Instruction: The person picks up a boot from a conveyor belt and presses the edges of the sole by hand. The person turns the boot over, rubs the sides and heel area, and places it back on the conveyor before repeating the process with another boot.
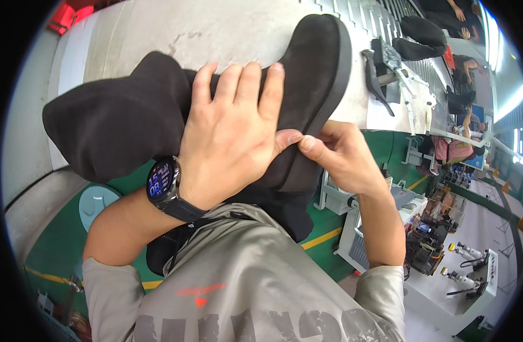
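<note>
Far left: grey conveyor surface point(159, 28) running up and to the right, green floor point(62, 239) with yellow lines below it. Dark brown suede boot point(119, 122) held in the air above the person's lap, soft shaft pointing left, toe and black sole point(338, 74) pointing up and right over the conveyor edge. Left hand point(230, 137) lies flat across the boot's ankle, fingers spread and pressing the suede, thumb reaching right toward the heel; a dark smartwatch point(161, 182) on the wrist. Right hand point(341, 157) just beside it, thumb and forefinger pinched on the boot's edge near the heel, fingertips touching the left thumb. What sits inside the pinch is too small to tell. Further right, on the conveyor: a black tool point(378, 74), then another dark boot point(424, 37). Far right, other workers' hands, blurred.
</note>
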A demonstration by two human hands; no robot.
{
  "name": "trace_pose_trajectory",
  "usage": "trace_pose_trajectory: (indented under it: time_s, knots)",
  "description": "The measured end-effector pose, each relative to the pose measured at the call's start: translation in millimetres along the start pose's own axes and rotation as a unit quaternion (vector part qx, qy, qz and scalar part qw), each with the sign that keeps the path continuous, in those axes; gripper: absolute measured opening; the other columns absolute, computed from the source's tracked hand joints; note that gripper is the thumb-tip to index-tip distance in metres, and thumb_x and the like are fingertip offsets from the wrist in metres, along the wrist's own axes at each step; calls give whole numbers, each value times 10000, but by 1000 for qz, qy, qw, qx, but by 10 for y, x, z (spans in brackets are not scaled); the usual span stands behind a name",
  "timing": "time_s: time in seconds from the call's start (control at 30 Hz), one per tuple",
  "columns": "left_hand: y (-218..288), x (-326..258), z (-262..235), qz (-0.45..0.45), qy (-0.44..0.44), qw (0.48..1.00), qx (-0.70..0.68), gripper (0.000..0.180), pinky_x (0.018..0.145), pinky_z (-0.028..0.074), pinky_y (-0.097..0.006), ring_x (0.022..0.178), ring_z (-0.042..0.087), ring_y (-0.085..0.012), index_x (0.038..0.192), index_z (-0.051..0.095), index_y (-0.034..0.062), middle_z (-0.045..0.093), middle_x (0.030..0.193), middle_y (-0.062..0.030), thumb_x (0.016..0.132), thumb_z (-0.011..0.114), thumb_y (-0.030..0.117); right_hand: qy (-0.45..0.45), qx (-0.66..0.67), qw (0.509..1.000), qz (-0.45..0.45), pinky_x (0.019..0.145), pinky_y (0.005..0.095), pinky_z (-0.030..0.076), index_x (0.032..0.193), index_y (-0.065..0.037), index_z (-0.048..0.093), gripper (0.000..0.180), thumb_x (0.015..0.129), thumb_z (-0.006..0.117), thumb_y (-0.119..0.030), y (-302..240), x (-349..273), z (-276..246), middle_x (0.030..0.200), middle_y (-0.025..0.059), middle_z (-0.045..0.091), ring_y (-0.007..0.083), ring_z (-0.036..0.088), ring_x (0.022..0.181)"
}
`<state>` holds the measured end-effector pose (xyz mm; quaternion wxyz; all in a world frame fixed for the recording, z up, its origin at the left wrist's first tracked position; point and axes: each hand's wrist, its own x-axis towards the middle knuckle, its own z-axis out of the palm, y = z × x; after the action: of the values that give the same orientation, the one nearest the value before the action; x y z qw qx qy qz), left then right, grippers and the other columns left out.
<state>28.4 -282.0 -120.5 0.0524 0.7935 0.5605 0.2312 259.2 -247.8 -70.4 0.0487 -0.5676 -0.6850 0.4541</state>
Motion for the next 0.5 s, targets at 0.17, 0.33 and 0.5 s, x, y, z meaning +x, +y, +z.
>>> trace_pose_trajectory:
  time_s: [0.17, 0.33, 0.5]
  knots:
    - [28, -9, -38, 1, -10, 1000, -11, 846, 1181, 336, -603, 1327, 526, -373, 1547, 487, -43, 568, 1425, -226, 973, 640, 559, 56, 119, 991, -4, 592, 323, 521, 766, 65, 684, 597, 1010, 755, -475, -54, 186, -44, 671, 85, 675, 130, 646, 666]
    - [15, 79, -120, -3, -26, 1000, -13, 905, 1180, 343, -605, 1324, 532, -384, 1542, 477, -67, 569, 1422, -240, 948, 664, 589, 65, -1, 998, 0, 714, 337, 584, 1081, 113, 729, 571, 985, 782, -448, 117, 355, -181, 890, 158, 748, 164, 686, 778]
    - [158, 368, -136, -25, -33, 998, -53, 1183, 1130, 410, -570, 1258, 597, -412, 1531, 424, -128, 618, 1342, -282, 780, 810, 701, 121, 240, 961, -66, 920, 343, 562, 1471, 81, 559, 669, 1100, 592, -475, 115, 733, -354, 1288, 146, 691, 196, 659, 1174]
